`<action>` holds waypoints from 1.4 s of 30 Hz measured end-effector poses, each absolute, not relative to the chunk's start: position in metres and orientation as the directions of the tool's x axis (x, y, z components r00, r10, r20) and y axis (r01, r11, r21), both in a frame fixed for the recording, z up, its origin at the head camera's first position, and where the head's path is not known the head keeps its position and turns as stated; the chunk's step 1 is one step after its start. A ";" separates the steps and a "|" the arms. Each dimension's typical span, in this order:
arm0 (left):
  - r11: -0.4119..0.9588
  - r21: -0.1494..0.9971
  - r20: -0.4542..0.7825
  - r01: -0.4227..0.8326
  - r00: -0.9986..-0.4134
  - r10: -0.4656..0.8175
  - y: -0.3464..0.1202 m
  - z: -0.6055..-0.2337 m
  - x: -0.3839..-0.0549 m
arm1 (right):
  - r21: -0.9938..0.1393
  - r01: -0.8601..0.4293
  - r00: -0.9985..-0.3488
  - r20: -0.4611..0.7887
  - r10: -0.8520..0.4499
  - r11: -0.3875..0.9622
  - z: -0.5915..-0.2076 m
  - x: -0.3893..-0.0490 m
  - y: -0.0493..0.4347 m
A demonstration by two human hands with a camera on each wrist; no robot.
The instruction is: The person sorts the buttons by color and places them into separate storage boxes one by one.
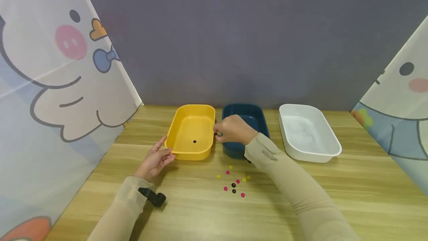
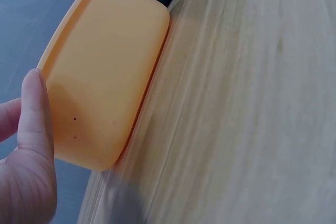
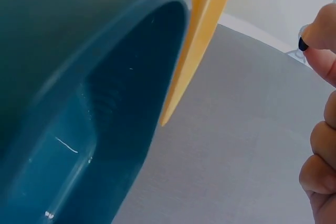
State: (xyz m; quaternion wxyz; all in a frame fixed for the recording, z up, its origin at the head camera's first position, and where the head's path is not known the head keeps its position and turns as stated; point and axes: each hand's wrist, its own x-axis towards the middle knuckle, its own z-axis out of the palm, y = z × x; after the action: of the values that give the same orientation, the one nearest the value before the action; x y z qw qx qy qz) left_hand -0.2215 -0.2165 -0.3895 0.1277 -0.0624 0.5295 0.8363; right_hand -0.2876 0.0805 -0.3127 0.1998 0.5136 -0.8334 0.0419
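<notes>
My left hand (image 1: 154,161) rests against the front left corner of a yellow tray (image 1: 190,156), its fingers fairly straight and the thumb near the rim. One small black disc (image 1: 194,141) lies on that tray's floor. Between thumb and forefinger, my right hand (image 1: 234,128) pinches a small black button (image 3: 303,44). It hangs over the gap between the yellow tray and a dark blue tray (image 1: 234,152), close to the yellow one's right rim. Part of the blue tray is hidden behind this hand and sleeve.
Several small pink, yellow and black buttons (image 1: 233,185) lie scattered on the wooden table (image 1: 200,215) in front of the trays. A white tray (image 1: 309,156) stands to the right. Behind is a grey panel (image 1: 227,40), with cartoon-printed sheets (image 1: 50,96) at both sides.
</notes>
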 end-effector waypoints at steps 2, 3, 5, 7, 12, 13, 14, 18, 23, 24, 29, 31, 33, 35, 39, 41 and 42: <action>-0.401 0.875 -0.232 -0.272 -0.962 0.148 -0.217 -0.389 -0.223 | 0.151 -0.872 -0.386 0.372 -0.844 0.466 -0.313 -0.289 0.078; -0.398 0.877 -0.228 -0.270 -0.962 0.149 -0.217 -0.388 -0.224 | 0.155 -0.872 -0.386 0.370 -0.845 0.465 -0.313 -0.290 0.077; -0.397 0.877 -0.226 -0.268 -0.962 0.151 -0.216 -0.387 -0.224 | 0.162 -0.869 -0.389 0.362 -0.847 0.468 -0.313 -0.291 0.075; -0.399 0.876 -0.233 -0.273 -0.961 0.147 -0.217 -0.387 -0.224 | 0.161 -0.869 -0.391 0.356 -0.849 0.467 -0.314 -0.292 0.073; -0.395 0.876 -0.242 -0.275 -0.961 0.133 -0.218 -0.388 -0.224 | 0.141 -0.869 -0.412 0.324 -0.852 0.474 -0.314 -0.293 0.069; -0.394 0.877 -0.241 -0.275 -0.961 0.133 -0.219 -0.388 -0.224 | 0.137 -0.868 -0.418 0.316 -0.852 0.477 -0.315 -0.294 0.069; -0.397 0.876 -0.239 -0.276 -0.961 0.141 -0.219 -0.388 -0.224 | 0.136 -0.867 -0.422 0.310 -0.852 0.479 -0.316 -0.294 0.068; -0.394 0.875 -0.237 -0.281 -0.959 0.158 -0.219 -0.389 -0.224 | 0.143 -0.868 -0.417 0.307 -0.855 0.475 -0.317 -0.297 0.067; -0.390 0.878 -0.227 -0.276 -0.959 0.168 -0.219 -0.388 -0.224 | 0.113 -0.847 -0.491 0.214 -0.845 0.520 -0.309 -0.304 0.060; -0.391 0.879 -0.224 -0.274 -0.960 0.170 -0.219 -0.388 -0.223 | 0.102 -0.834 -0.519 0.185 -0.834 0.542 -0.306 -0.306 0.058; -0.395 0.878 -0.222 -0.272 -0.961 0.167 -0.220 -0.386 -0.222 | 0.070 -0.779 -0.617 0.088 -0.782 0.623 -0.298 -0.315 0.047; -0.395 0.876 -0.230 -0.276 -0.960 0.160 -0.221 -0.387 -0.221 | 0.054 -0.771 -0.631 0.069 -0.773 0.634 -0.297 -0.317 0.043; -0.394 0.874 -0.241 -0.283 -0.958 0.155 -0.221 -0.387 -0.219 | 0.039 -0.766 -0.640 0.052 -0.766 0.642 -0.298 -0.320 0.039; -0.396 0.872 -0.246 -0.288 -0.957 0.154 -0.220 -0.387 -0.218 | 0.026 -0.760 -0.648 0.039 -0.761 0.649 -0.298 -0.322 0.035; -0.400 0.873 -0.233 -0.279 -0.959 0.161 -0.217 -0.388 -0.219 | 0.037 -0.761 -0.646 0.042 -0.762 0.648 -0.297 -0.325 0.028; -0.393 0.875 -0.236 -0.282 -0.958 0.162 -0.216 -0.389 -0.219 | 0.059 -0.775 -0.627 0.057 -0.777 0.630 -0.298 -0.327 0.026; -0.390 0.876 -0.238 -0.284 -0.958 0.163 -0.216 -0.390 -0.219 | 0.069 -0.784 -0.612 0.072 -0.787 0.617 -0.298 -0.328 0.024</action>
State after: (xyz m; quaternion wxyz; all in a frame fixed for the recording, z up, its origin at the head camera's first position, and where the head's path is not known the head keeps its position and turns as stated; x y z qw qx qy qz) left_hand -0.2195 -0.2158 -0.3895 0.1342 -0.0565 0.5358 0.8317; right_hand -0.3276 0.0243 -0.2980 0.0475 0.4376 -0.8978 -0.0151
